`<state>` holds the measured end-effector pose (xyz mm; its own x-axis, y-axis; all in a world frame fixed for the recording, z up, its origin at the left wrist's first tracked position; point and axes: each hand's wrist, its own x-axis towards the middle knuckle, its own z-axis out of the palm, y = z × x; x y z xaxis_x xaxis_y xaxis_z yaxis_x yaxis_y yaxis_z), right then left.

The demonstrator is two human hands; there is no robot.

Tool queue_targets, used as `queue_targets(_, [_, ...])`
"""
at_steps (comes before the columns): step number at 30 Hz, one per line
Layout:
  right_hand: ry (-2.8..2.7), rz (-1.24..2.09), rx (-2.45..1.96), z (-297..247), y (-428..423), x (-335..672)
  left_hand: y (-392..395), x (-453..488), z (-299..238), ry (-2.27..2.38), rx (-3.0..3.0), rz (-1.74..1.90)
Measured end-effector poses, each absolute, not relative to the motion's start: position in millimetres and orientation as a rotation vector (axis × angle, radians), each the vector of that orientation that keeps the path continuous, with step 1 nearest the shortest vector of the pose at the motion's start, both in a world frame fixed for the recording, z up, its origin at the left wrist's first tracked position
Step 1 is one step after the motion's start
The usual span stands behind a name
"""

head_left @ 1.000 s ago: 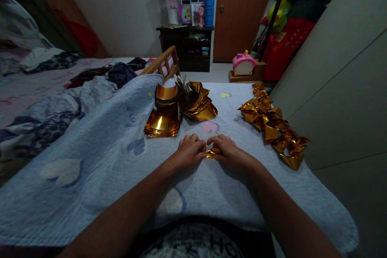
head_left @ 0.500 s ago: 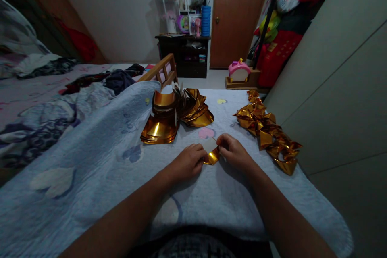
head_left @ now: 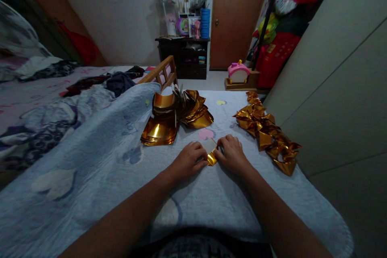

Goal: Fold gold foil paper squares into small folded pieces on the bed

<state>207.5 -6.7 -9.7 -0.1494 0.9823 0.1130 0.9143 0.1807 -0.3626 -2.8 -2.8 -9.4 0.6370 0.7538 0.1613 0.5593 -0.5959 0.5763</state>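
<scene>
Between my hands lies a small sheet of gold foil paper (head_left: 212, 159), partly folded, its pale underside showing at the far end. My left hand (head_left: 191, 159) pinches its left edge, and my right hand (head_left: 232, 153) grips the right edge with fingers curled over it. Beyond my left hand, flat gold foil sheets (head_left: 160, 131) are fanned out in a loose stack, some curling up. To the right of my right hand, several folded gold foil pieces (head_left: 266, 129) lie in a long heap.
A light blue quilt (head_left: 121, 193) with heart patterns covers the surface under my hands. A wooden bed rail (head_left: 163, 72) stands behind the sheets, with rumpled clothes (head_left: 119, 82) to its left. A pale cabinet (head_left: 338, 72) borders the right side. A pink toy (head_left: 238, 73) sits beyond the far edge.
My right hand has turned flatter and pressed down over the foil paper's right edge. Less of the gold side shows between my hands. The sheet stack and the folded heap have stayed put.
</scene>
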Motion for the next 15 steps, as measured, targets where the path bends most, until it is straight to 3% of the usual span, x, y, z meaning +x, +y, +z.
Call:
queue_targets(8, [-1.998,0.398,-1.807,-9.5,-4.6,200.9,-3.3,-2.7,-8.1,1.039,2.352,0.568])
queue_targets(15, [-1.672,0.952,-1.382,-13.9,1.2,205.8,-4.8,-2.3,-0.5,1.045,2.325,0.586])
